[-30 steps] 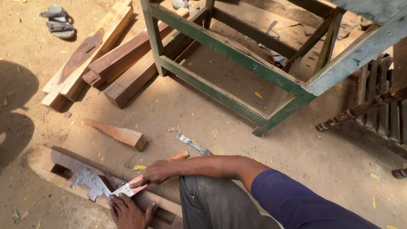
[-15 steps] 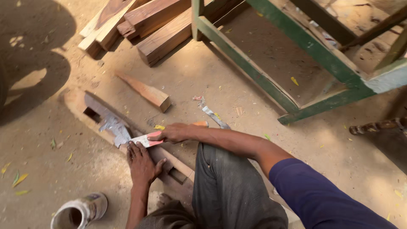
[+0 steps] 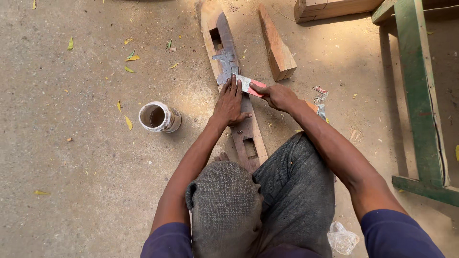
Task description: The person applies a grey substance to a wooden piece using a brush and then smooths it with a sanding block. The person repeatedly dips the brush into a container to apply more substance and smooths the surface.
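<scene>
Head view — sandy ground [image 3: 86, 181], green bench frame [image 3: 420, 95]

Green frame [image 3: 415, 86]; white can [image 3: 159, 117]; red-grey card [image 3: 250, 85].

Single head-worn view, looking steeply down from close above at the ground [image 3: 86, 191], knees, and both forearms.

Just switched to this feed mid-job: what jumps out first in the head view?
Both hands meet at centre frame over a long wooden plank with rectangular slots: the left hand presses flat on it, while the right hand holds a flat red-and-white card against grey paste smeared on the wood. To the left, an open round can stands on the sandy ground, and a green wooden frame runs down the right edge.
</scene>
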